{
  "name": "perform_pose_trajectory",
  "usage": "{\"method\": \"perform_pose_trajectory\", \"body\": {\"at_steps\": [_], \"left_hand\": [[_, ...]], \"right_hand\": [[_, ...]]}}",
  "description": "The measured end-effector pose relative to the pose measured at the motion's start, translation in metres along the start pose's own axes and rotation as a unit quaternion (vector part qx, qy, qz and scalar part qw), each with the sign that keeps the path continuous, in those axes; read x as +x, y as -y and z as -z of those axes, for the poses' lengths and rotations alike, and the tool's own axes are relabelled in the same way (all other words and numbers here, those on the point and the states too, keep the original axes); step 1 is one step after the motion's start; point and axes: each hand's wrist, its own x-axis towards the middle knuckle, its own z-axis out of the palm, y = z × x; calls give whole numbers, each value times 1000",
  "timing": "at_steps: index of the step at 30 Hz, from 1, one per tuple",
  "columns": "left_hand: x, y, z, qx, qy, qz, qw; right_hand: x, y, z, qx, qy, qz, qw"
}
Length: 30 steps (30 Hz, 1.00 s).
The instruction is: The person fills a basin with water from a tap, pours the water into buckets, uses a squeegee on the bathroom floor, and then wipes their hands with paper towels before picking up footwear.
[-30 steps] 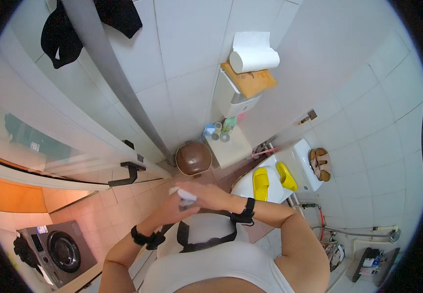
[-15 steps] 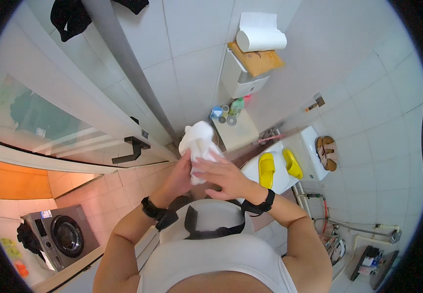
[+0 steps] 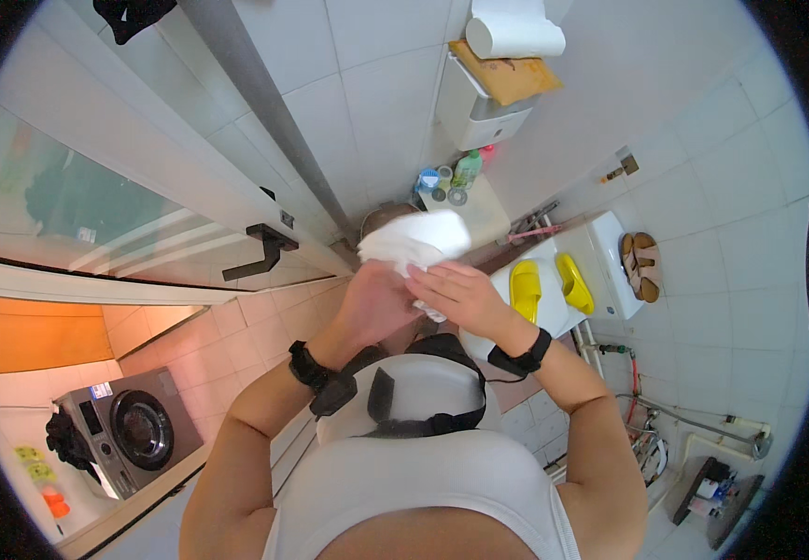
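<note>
A bunched white cloth (image 3: 418,238) is held up in front of my body, its upper part smeared by motion. My left hand (image 3: 373,301) is closed around its lower left side. Against its right side lies my right hand (image 3: 463,297), fingers bent and pressed together on the fabric. A small tail of the cloth hangs down between the two hands. Behind the cloth, the rim of a brownish round container (image 3: 384,216) shows in part.
Left stands a white door with a black handle (image 3: 260,252); beyond it is a grey washing machine (image 3: 140,427). A small cabinet (image 3: 486,222) bears bottles and jars. Yellow slippers (image 3: 525,289) rest on the white toilet (image 3: 554,327), brown sandals (image 3: 642,266) behind them.
The cloth has swung up and to the right, its bulk tipping rightward above my hands. Both hands have moved slightly right and up, and the whole view has shifted a little.
</note>
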Motion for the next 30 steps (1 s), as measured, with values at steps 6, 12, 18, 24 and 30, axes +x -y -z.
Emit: {"method": "perform_pose_trajectory", "body": {"at_steps": [6,12,18,24,30], "left_hand": [[3,5,-32,-26,29,47,998],[-10,-9,-9,36,-8,22,999],[-18,-17,13,14,-44,-22,999],[-42,-42,42,-20,-51,-114,992],[-28,-38,14,25,-21,-76,997]], "right_hand": [[-28,-18,0,66,-141,-148,977],[-53,-30,26,132,-388,-379,830],[-74,-36,36,40,-411,-396,820],[-85,-51,60,-79,-403,-386,826],[-11,8,27,97,-126,-261,952]]}}
